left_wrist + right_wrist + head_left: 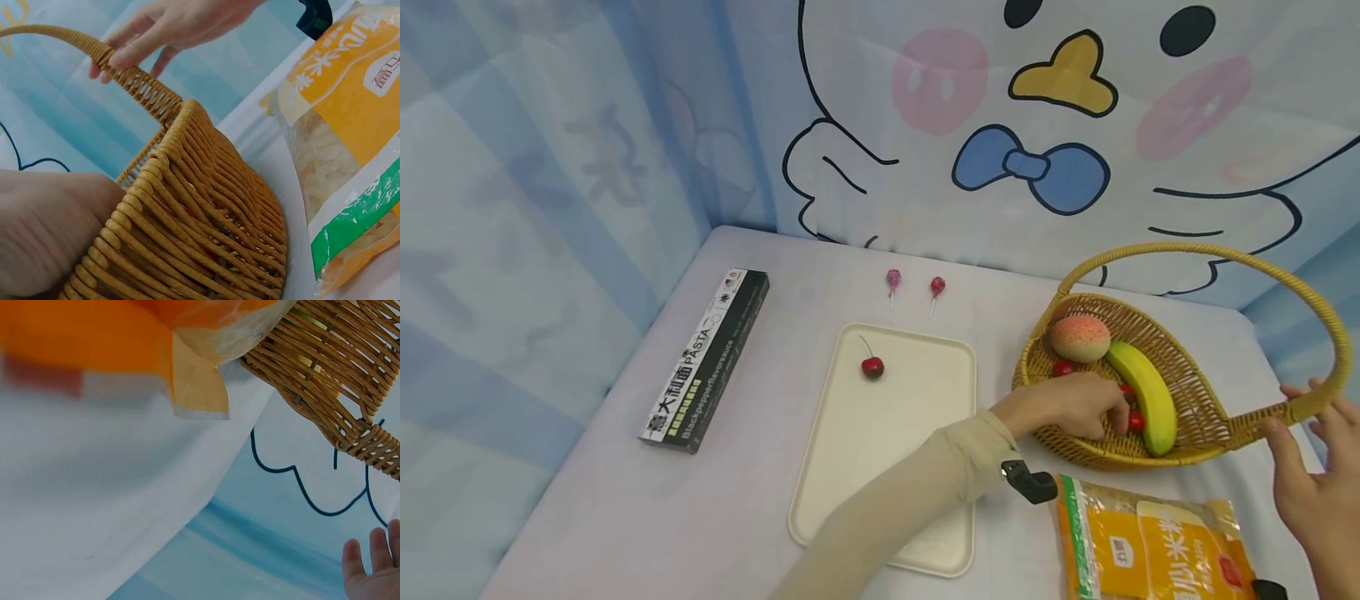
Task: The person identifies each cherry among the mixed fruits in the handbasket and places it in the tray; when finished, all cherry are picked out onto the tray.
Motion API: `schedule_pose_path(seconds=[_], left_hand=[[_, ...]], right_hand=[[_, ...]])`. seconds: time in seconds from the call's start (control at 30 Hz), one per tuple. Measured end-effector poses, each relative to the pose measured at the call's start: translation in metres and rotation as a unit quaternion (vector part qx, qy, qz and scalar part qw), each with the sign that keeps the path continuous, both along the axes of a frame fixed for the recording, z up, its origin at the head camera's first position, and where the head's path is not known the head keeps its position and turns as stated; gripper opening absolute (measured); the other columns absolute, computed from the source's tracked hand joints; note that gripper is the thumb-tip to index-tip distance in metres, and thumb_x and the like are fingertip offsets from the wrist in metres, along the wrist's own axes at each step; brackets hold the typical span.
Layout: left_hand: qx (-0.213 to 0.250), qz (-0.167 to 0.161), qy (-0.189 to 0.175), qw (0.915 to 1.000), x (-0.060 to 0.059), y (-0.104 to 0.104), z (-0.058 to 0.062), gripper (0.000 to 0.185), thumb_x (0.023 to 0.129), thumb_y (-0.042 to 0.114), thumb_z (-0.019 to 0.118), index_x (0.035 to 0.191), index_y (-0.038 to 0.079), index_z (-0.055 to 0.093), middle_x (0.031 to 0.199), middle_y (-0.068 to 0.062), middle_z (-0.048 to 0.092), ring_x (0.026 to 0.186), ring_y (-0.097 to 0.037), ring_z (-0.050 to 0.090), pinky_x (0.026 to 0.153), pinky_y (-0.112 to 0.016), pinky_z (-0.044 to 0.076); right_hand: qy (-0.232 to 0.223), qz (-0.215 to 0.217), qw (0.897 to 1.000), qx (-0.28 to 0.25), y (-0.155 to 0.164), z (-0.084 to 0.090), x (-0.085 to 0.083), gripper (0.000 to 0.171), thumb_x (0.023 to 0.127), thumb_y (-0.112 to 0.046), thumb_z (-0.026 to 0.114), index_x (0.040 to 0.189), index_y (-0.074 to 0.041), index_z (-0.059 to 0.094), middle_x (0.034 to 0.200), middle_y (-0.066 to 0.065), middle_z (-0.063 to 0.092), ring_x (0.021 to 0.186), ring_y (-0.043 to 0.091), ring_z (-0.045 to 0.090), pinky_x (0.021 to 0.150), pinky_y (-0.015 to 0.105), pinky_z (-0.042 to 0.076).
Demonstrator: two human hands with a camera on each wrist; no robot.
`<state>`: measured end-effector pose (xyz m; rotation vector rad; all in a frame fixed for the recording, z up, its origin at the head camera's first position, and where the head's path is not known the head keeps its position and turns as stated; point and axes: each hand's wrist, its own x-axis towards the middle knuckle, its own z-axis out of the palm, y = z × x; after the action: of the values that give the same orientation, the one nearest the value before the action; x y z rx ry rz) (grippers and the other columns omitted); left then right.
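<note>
My left hand reaches over the near rim into the wicker basket, its fingers bent down among small round red fruits. The fingertips are hidden, and I cannot tell whether they hold one. Beside them lie a yellow banana and a pinkish-orange peach. At the basket's right end, my right hand has its thumb against the foot of the handle and its fairly straight, spread fingers on the other side. In the left wrist view, the wrist crosses the basket rim.
A cream tray carries one stemmed cherry and lies under my left forearm. Two lollipops are behind it. A pasta box lies to the left. An orange grain bag lies right in front of the basket.
</note>
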<state>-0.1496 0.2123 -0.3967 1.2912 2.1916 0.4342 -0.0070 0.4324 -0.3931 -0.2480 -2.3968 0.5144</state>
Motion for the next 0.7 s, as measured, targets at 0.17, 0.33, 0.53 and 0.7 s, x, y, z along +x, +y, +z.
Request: schedule_pose_path(seconds=[0.17,0.33,0.53,0.7], left_hand=[[-0.021,-0.004,0.015,0.9997,0.0010,0.0035,-0.0021,0.030,0.103,0.012,0.067,0.123,0.030,0.079,0.123,0.020,0.072,0.118,0.006,0.062,0.101,-0.008,0.047],[-0.038,0.008,0.014,0.9992,0.0041,0.0038,-0.0007,0.028,0.103,0.014,0.068,0.122,0.032,0.079,0.122,0.021,0.073,0.118,0.006,0.063,0.100,-0.008,0.048],[-0.030,0.017,0.011,0.9993,0.0046,0.0026,0.0004,0.026,0.102,0.012,0.070,0.115,0.031,0.081,0.117,0.021,0.074,0.114,0.006,0.063,0.097,-0.009,0.048],[-0.012,0.010,0.023,0.9996,0.0023,0.0024,0.0003,0.024,0.101,0.011,0.070,0.111,0.029,0.082,0.111,0.019,0.074,0.107,0.004,0.063,0.094,-0.009,0.049]], right_hand=[[0.000,0.000,1.000,-0.003,0.0002,-0.0001,0.0000,0.042,0.106,0.001,0.060,0.147,0.001,0.058,0.159,0.028,0.048,0.161,0.031,0.034,0.127,0.014,0.018],[-0.006,-0.004,1.000,-0.004,-0.0006,-0.0004,0.0005,0.042,0.106,0.000,0.059,0.148,0.001,0.057,0.162,0.025,0.047,0.162,0.029,0.033,0.127,0.014,0.017],[-0.009,-0.010,1.000,-0.008,-0.0024,0.0001,0.0010,0.042,0.106,0.001,0.059,0.148,0.001,0.057,0.162,0.024,0.047,0.161,0.028,0.033,0.128,0.015,0.017],[-0.005,-0.010,1.000,-0.010,-0.0016,-0.0007,0.0006,0.042,0.106,0.002,0.059,0.148,0.000,0.057,0.162,0.023,0.047,0.162,0.025,0.033,0.127,0.014,0.018]])
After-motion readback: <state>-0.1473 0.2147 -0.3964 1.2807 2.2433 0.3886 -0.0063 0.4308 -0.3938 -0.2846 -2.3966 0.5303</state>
